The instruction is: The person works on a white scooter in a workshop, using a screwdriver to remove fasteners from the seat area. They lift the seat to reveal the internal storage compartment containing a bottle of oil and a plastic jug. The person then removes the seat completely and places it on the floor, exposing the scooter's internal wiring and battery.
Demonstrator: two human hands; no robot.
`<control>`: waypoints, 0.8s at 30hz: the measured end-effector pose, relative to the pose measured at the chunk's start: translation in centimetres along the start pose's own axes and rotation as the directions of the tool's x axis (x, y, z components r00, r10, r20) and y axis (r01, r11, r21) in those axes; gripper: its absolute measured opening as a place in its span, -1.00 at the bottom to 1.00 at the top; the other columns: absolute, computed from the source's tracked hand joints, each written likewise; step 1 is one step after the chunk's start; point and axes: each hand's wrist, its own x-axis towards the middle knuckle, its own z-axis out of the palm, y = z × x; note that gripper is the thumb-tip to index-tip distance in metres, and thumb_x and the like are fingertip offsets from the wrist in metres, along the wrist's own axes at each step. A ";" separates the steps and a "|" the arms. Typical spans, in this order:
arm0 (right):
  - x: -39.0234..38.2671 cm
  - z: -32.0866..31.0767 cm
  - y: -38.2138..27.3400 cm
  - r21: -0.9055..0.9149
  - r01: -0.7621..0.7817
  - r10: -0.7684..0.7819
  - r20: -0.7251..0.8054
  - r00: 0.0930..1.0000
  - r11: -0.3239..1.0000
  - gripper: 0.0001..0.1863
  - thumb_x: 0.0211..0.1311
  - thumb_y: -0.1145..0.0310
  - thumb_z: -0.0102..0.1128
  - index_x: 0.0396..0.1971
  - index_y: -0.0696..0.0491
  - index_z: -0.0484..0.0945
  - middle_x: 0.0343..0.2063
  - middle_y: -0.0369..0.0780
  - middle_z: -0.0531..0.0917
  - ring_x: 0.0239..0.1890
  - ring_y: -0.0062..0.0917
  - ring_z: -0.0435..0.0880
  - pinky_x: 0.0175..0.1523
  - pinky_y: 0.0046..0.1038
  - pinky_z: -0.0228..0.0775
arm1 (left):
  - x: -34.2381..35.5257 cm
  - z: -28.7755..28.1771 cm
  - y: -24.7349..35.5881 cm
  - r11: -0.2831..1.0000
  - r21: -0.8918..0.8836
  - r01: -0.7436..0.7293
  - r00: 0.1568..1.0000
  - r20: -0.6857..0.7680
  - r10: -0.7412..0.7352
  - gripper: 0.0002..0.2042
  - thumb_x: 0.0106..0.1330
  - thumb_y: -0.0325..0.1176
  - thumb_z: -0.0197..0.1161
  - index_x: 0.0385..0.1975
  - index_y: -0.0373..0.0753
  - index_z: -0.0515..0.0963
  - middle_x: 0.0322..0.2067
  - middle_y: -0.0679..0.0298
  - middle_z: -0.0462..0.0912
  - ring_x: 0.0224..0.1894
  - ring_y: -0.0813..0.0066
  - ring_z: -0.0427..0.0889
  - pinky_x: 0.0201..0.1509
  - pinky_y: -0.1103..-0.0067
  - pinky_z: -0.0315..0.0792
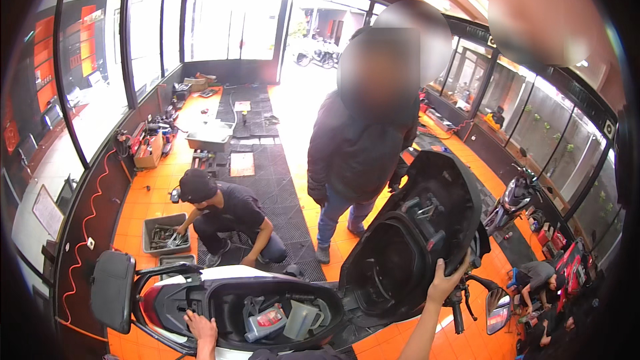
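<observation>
A white scooter [267, 272] stands across the front, its black seat [460, 187] tilted up with the hollow underside showing. My right hand [445, 284] holds the seat's lower right edge, the thumb on the near side and some fingers hidden behind. Spread on the tail beside the storage well is my left hand [201, 327], its fingers apart and holding nothing. Inside the storage well [230, 307] lie a grey bottle with a red label [268, 321] and a greyish clear jug [301, 320]. Several small metal pieces [425, 208] show against the seat's underside.
Beyond the scooter, a person in black [230, 210] crouches, reaching into a grey tool bin [165, 232]. Another person in a dark jacket [363, 140] stands by the seat. A black backrest [112, 291] juts out left; the handlebar [459, 310] and mirror [498, 310] are right.
</observation>
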 end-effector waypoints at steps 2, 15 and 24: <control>-0.2 0.7 0.5 0.002 -0.016 0.016 0.021 1.000 1.000 -0.23 0.29 0.51 0.22 0.49 0.16 0.15 0.46 -0.04 0.26 0.51 -0.22 0.19 0.57 -0.23 -0.07 | 0.3 1.1 -1.4 0.997 -0.004 -0.076 0.996 -0.045 0.075 -0.44 0.33 0.09 0.26 -0.13 -0.43 0.74 0.14 -0.08 0.62 0.44 0.00 0.21 0.55 0.10 -0.10; 0.1 -0.3 1.9 0.001 -0.087 0.086 0.135 0.987 0.996 -0.23 0.45 0.27 0.23 0.50 0.21 0.09 0.41 -0.01 0.29 0.38 -0.27 0.35 0.44 -0.29 0.20 | 1.5 0.2 -1.0 0.994 -0.084 0.075 0.997 -0.023 -0.077 -0.42 0.30 0.14 0.30 -0.13 -0.39 0.64 -0.10 0.04 0.70 0.12 0.13 0.50 0.25 0.29 0.26; 0.7 -0.3 1.6 0.053 -0.116 0.108 0.134 0.985 0.992 -0.23 0.41 0.32 0.25 0.50 0.20 0.10 0.43 -0.05 0.26 0.41 -0.29 0.31 0.48 -0.28 0.15 | 2.1 -2.2 0.3 0.977 -0.158 0.142 0.987 0.101 -0.127 -0.38 0.33 0.17 0.26 -0.07 -0.43 0.62 -0.03 -0.02 0.69 0.18 0.10 0.47 0.26 0.29 0.25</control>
